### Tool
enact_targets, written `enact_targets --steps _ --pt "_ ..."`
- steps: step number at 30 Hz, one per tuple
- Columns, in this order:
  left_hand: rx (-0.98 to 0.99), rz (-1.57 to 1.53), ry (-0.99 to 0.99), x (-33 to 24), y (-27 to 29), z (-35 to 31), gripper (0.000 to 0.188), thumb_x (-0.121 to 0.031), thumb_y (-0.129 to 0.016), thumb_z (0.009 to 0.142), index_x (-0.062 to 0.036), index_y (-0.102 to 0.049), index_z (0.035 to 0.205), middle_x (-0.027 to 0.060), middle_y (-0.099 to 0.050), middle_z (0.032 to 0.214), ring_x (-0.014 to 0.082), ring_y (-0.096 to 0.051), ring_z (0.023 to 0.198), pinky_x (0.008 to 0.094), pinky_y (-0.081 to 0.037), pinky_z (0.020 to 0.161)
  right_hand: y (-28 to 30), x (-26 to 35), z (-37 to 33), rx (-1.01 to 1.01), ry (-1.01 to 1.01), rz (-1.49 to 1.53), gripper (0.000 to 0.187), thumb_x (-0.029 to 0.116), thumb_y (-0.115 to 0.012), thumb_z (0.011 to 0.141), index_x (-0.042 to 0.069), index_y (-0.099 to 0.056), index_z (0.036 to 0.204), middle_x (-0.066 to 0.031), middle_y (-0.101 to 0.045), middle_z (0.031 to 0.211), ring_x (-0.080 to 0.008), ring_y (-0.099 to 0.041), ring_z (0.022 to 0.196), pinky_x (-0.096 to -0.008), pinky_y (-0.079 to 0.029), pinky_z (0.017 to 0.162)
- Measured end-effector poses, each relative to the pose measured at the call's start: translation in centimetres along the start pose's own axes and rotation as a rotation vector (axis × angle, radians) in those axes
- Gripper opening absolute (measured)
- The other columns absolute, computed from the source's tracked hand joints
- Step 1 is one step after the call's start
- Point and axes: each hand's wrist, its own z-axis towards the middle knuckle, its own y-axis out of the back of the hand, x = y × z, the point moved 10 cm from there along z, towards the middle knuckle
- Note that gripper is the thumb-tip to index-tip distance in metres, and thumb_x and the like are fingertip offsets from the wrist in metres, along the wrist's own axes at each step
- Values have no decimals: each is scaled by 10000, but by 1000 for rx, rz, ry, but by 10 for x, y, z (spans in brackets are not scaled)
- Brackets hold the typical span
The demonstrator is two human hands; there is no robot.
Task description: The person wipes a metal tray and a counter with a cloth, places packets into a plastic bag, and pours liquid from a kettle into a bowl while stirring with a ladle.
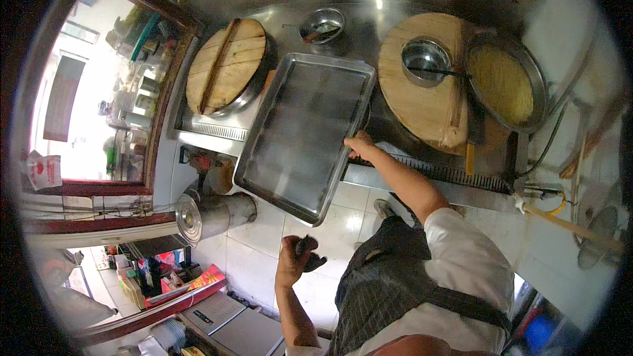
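A large rectangular metal tray (303, 125) lies at a slant across the front edge of the stove, its near end reaching out over the floor. My right hand (359, 146) is closed on the tray's right rim. Below the tray's near end, apart from it, my left hand (290, 262) is closed around a dark, crumpled cloth (311, 255). What lies beneath the tray is mostly hidden.
Left of the tray sits a pot with a wooden lid (227, 66). At right, a larger wooden lid (409, 115) bears a metal bowl (426, 60), beside a wide pan of yellowish food (501, 82). A small bowl (322, 26) stands behind. A metal cylinder (221, 217) is below left.
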Motion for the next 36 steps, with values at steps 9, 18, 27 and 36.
enact_targets --steps 9,18,27,36 --pt "47 -171 -390 -115 -46 36 328 -154 -496 932 7 -471 1217 114 -543 1143 194 -491 1056 301 -353 947 -17 101 -222 694 582 11 578 272 -615 867 72 -360 1345 -107 -451 1315 -214 -419 1223 -327 -392 971" --pt "81 20 -682 -138 -97 28 223 -134 -601 862 -17 -591 1053 112 -522 1112 234 -528 947 323 -421 844 66 100 -375 88 910 -442 260 67 -697 739 -4 -570 954 -66 -596 872 -123 -559 796 -277 -460 684" --pt "-127 834 -931 -131 -172 -5 205 -118 -658 718 -67 -641 916 152 -601 884 332 -584 861 418 -486 725 157 39 -455 -265 916 -743 181 36 -628 719 35 -576 893 -148 -627 800 -275 -630 757 -358 -476 651" --pt "10 745 -796 -194 -250 26 252 26 -529 724 -67 -606 945 185 -630 908 359 -606 842 446 -480 712 292 9 -447 -466 774 -758 253 75 -651 755 9 -575 987 -168 -622 951 -322 -606 909 -396 -465 771"
